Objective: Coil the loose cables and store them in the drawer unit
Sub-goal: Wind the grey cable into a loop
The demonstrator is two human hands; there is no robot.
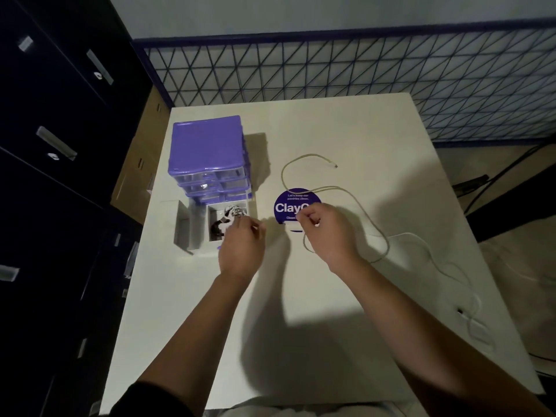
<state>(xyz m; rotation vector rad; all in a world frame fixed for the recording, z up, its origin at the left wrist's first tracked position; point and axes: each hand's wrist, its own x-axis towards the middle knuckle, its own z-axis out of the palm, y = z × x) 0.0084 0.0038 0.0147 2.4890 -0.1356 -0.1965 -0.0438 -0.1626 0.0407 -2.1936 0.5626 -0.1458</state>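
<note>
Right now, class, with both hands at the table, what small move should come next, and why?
Probably draw in the first loop of the beige cable with the right hand. It pinches one end, while the rest lies uncoiled across the white table and over the round purple sticker. The left hand is at the open drawer, which already holds something.

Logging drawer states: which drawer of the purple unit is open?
The bottom drawer of the purple drawer unit, pulled out toward the person with items visible inside; the drawers stacked above it sit closed.
</note>
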